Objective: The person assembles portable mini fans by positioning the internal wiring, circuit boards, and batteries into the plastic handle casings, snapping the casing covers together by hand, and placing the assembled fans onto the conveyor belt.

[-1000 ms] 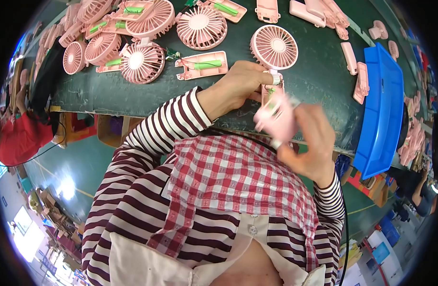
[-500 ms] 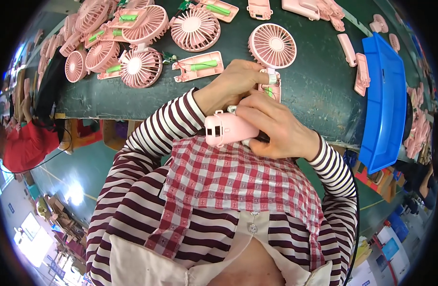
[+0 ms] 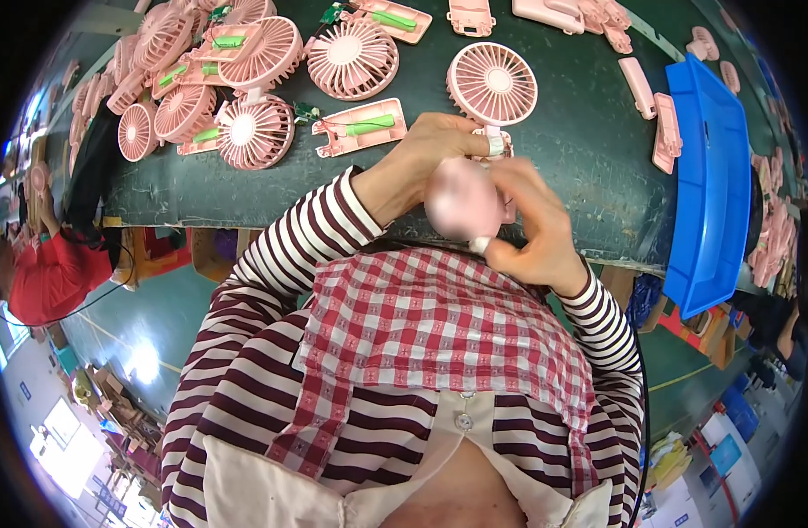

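Note:
A pink handheld fan (image 3: 494, 83) lies on the dark green table, its round slatted head pointing away from me. My left hand (image 3: 437, 148), with white tape on a finger, is closed at the fan's neck and covers much of its handle. Close to my body, my right hand (image 3: 540, 231) pinches a pink handle shell (image 3: 461, 201) between thumb and fingers. Motion smears the shell, and it overlaps the lower end of the fan's handle and part of my left hand. I cannot tell whether shell and handle touch.
Several fans (image 3: 254, 130) with open handles and green batteries lie at the left. An opened handle half (image 3: 362, 128) with a green battery is near my left hand. Pink shells (image 3: 666, 134) and a blue tray (image 3: 708, 189) are on the right. A person in red (image 3: 56, 273) sits far left.
My right hand has raised the pink shell away from my apron toward the fan's handle, turning it on the way. The left hand stays at the fan, and the view has shifted slightly.

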